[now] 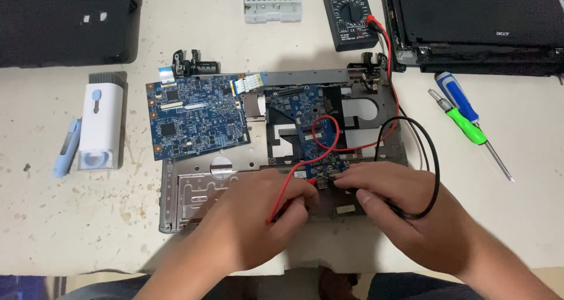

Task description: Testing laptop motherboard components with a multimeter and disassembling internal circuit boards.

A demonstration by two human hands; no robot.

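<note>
Left hand [267, 215]: closed on red probe [294, 197], over laptop base [329, 135].
Right hand [399, 203]: closed on black probe, tip hidden.
Above base: multimeter [350, 17].
Right of base: screwdrivers [467, 121].

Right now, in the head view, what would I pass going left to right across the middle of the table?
Light blue tool → white cleaning kit → loose blue circuit board → open laptop base with its own blue board → green-handled screwdriver. In front, the left hand and right hand hold probes.
</note>
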